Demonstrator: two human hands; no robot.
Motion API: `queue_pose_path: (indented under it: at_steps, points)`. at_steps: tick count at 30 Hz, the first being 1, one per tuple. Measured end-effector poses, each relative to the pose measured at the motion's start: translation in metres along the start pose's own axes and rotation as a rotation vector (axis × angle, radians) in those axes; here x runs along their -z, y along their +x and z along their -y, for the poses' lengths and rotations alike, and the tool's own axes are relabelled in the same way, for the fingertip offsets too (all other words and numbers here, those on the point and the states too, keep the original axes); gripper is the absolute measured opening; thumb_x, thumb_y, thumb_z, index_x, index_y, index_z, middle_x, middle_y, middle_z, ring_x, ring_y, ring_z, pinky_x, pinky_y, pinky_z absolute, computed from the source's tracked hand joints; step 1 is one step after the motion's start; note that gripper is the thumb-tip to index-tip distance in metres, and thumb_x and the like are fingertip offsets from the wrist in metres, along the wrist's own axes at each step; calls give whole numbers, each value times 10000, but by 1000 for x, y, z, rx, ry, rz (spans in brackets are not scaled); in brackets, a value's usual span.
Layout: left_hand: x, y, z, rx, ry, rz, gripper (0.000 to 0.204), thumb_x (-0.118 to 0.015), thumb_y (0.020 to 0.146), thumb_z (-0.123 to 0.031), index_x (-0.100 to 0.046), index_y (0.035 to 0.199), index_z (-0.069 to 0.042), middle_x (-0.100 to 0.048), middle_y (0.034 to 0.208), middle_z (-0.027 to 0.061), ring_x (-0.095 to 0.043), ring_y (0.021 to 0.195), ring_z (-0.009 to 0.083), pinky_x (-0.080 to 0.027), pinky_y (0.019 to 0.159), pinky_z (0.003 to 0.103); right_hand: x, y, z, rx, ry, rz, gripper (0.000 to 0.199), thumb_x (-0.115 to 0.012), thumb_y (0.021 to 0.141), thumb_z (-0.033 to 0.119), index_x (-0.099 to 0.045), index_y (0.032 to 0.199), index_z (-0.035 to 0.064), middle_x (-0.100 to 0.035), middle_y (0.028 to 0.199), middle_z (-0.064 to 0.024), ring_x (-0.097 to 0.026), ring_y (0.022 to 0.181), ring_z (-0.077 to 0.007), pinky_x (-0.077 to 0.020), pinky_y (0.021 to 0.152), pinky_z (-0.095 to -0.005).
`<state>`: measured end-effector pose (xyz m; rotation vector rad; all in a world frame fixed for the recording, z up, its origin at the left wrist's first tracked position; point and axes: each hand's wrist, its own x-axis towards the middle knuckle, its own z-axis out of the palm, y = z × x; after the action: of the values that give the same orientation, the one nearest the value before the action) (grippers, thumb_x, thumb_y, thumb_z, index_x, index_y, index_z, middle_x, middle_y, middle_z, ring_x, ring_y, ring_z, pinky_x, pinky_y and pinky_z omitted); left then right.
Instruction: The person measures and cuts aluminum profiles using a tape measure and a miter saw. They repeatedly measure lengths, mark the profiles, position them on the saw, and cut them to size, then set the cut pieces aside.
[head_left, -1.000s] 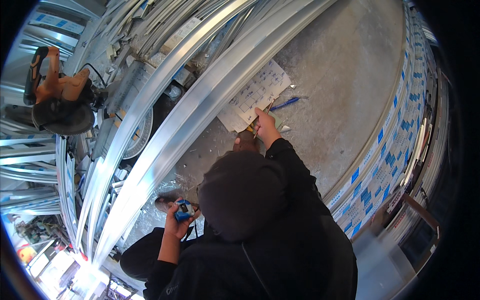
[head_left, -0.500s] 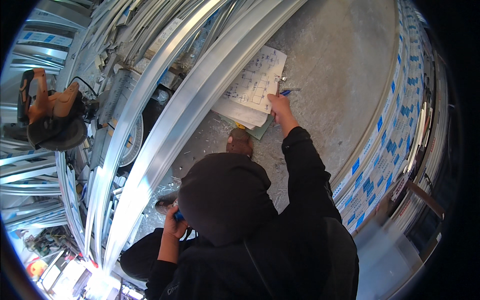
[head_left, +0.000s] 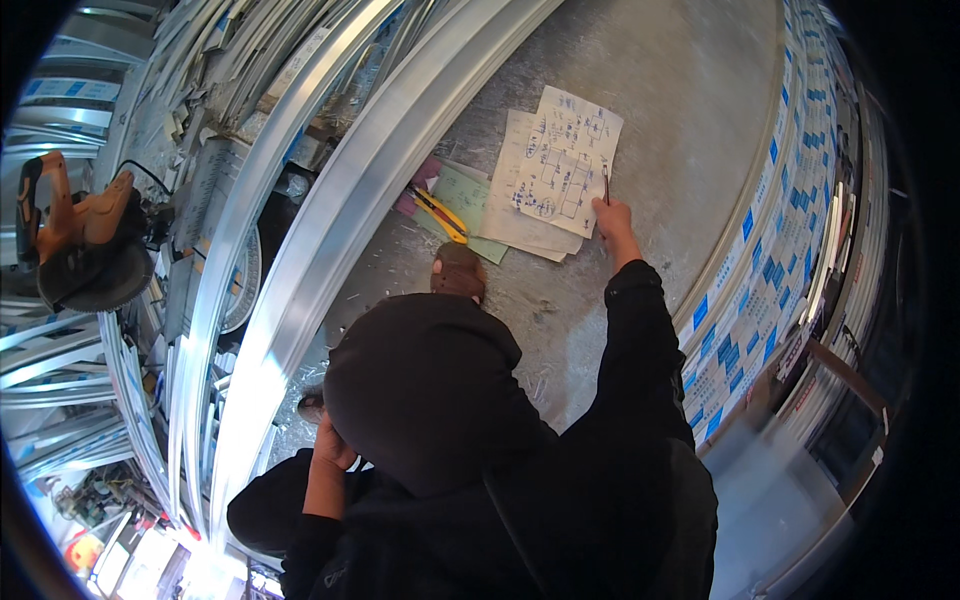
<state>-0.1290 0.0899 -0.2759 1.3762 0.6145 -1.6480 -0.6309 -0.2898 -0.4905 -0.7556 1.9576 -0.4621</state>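
Observation:
My right hand (head_left: 612, 218) reaches forward over the grey floor and is closed on a thin dark pen (head_left: 606, 184), its tip on a white sheet with hand-drawn sketches (head_left: 562, 160). That sheet lies on more white paper, a green sheet (head_left: 462, 198) and a pink one (head_left: 424, 180). A yellow utility knife (head_left: 441, 213) lies on the green sheet. My left hand (head_left: 334, 446) is curled low at my left side, next to my dark hood (head_left: 420, 390). What it holds is hidden.
Long aluminium profiles (head_left: 330, 230) run diagonally on my left. An orange mitre saw (head_left: 75, 240) stands beyond them. Profiles wrapped in blue-and-white film (head_left: 752, 250) curve along the right. The brown toe of my shoe (head_left: 458, 272) rests below the papers.
My right hand with the pen has moved up and right along the sketch sheet. The blue thing seen in my left hand a second ago no longer shows.

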Motion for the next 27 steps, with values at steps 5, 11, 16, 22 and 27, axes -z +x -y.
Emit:
queue_pose_path:
  at_steps: [5,11,16,22,27]
  points:
    - [-12,-12,-4,-15,-35,10,466,-652,921,-339,-601,1301,-74,-663,1261,90,-625,1171,277,-509,1018,439,10,0,-42,79,83,-160,293,-641,894,227,-697,985,-45,-656,721,-91,-547,477,-164,-388,426,-346]
    - [-21,-13,-5,-74,16,107,511,-673,910,-312,-542,1359,-106,-601,1325,90,-568,1246,300,-447,1081,478,59,-36,-94,-49,158,-124,247,-638,913,215,-686,985,-16,-614,661,-52,-518,434,-143,-381,393,-329]
    - [-29,-10,-8,-156,37,153,482,-649,929,-308,-543,1358,-117,-586,1352,97,-540,1282,308,-404,1118,483,74,-48,-125,-110,105,-212,256,-647,874,188,-707,982,-36,-688,751,-115,-651,585,-240,-485,522,-399]
    - [-44,-5,-16,-226,64,184,467,-637,932,-341,-574,1314,-81,-644,1299,101,-599,1230,264,-428,1104,445,53,-62,-116,199,-300,-530,351,-572,893,290,-681,998,-26,-694,937,-269,-648,936,-473,-496,815,-531]
    - [-61,9,-28,-246,48,267,432,-620,965,-372,-612,1252,-49,-706,1168,106,-675,1101,257,-515,1010,419,-33,-123,-35,380,-367,7,368,-529,946,334,-701,997,12,-690,987,-259,-648,968,-447,-500,812,-521]
